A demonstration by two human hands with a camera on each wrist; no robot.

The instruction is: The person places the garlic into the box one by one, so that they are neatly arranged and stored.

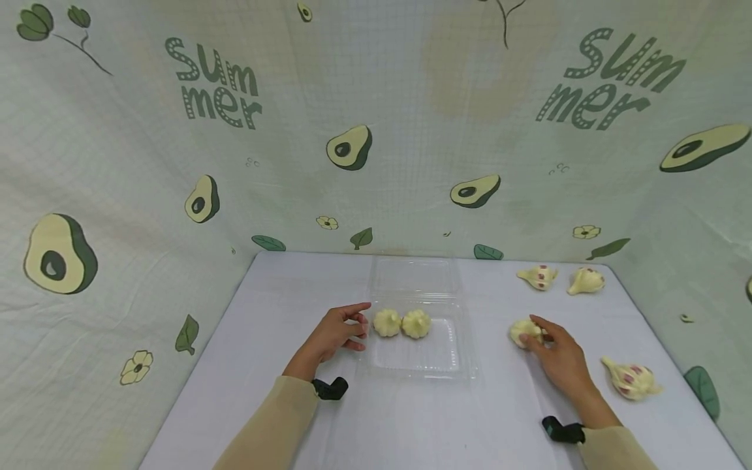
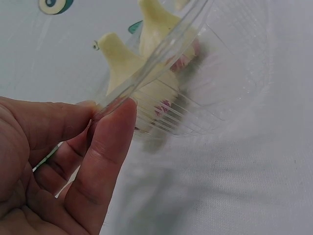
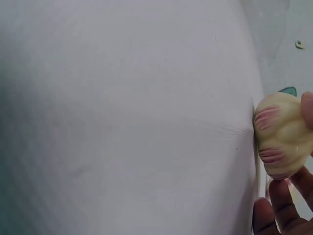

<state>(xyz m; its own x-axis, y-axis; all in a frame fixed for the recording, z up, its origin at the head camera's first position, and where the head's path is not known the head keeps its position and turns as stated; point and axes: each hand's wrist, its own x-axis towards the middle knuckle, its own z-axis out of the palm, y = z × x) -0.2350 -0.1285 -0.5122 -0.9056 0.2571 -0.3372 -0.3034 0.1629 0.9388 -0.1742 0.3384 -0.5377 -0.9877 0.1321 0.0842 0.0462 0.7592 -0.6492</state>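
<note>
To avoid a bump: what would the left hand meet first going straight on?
The left hand pinches the clear container by its left rim, so that comes first; beyond it, probably the left garlic bulb inside, though depth is hard to judge.

The head view looks forward and down from well above the left grip (image 1: 339, 333) and right grip (image 1: 561, 356). Each wrist view sits close to its grip, the left facing the clear container (image 2: 222, 93) pinched there, the right the tabletop (image 3: 137, 117) beside the held garlic bulb (image 3: 286, 134). The head view shares the container with the left, the bulb with the right.
</note>
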